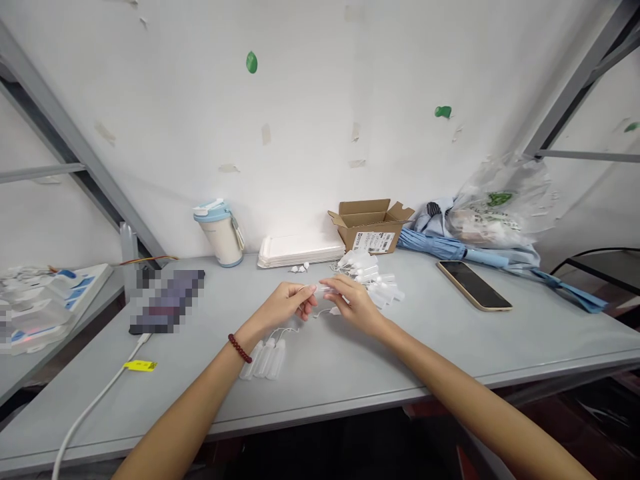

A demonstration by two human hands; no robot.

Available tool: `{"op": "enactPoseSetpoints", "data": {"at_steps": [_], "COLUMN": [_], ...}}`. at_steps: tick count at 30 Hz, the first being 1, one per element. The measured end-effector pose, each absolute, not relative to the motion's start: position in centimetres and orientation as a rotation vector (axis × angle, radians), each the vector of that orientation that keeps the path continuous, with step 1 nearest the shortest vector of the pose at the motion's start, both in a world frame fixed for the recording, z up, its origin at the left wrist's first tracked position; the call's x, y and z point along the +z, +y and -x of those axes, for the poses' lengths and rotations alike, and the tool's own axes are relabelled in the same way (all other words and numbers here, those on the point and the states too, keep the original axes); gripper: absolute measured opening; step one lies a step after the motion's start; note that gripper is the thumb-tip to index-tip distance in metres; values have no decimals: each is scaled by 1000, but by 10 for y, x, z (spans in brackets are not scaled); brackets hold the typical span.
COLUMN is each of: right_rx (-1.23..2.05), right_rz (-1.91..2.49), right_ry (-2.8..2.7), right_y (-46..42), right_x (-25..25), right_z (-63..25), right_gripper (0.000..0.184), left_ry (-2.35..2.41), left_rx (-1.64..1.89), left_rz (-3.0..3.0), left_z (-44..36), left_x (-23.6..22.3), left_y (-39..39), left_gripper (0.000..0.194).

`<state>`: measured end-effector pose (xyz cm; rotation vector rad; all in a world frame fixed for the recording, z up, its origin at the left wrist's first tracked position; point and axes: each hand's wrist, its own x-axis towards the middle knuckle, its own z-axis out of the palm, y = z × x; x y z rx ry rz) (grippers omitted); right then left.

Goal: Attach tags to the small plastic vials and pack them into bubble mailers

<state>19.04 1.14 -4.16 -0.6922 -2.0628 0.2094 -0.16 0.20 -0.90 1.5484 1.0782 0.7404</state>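
Observation:
Above the middle of the grey table (350,373), my left hand (289,303) and my right hand (354,303) meet at a small clear plastic tube (323,291). The left thumb and fingers close on one end, and the right fingertips pinch the other. A white cord with a small white cap (334,311) hangs or lies just below the right fingers; I cannot tell which. Several similar translucent tubes (383,290) with white caps and cords are heaped beyond my right hand. Three more tubes (265,360) lie side by side near my left wrist. Small white pieces (300,268) rest behind the hands.
At the back stand a lidded cup (220,233), a stack of white trays (303,251) and an open cardboard box (370,230). A phone (474,285), a blue umbrella (435,245) and a plastic bag (505,207) lie right. A blurred device with a cable (100,393) lies left.

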Motion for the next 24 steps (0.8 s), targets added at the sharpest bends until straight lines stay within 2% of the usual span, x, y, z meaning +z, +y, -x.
{"op": "enactPoseSetpoints", "data": {"at_steps": [5,13,24], "right_rx": [203,384,984], "right_rz": [702,812,969], "right_ry": [-2113,-2160,-2045], "right_y": [7,1,5], "right_x": [-41,-33,-21], "right_z": [-189,-192,-198], "right_gripper": [27,33,30], "left_ry": [1071,1097,1089], "left_rx": [690,630,687], "left_rz": [-1513,-1580,-1986], "left_z": [2,3,-2], "left_x": [-9,-7,-2], "left_y": [3,1,-5], "left_gripper": [48,45,42]}}
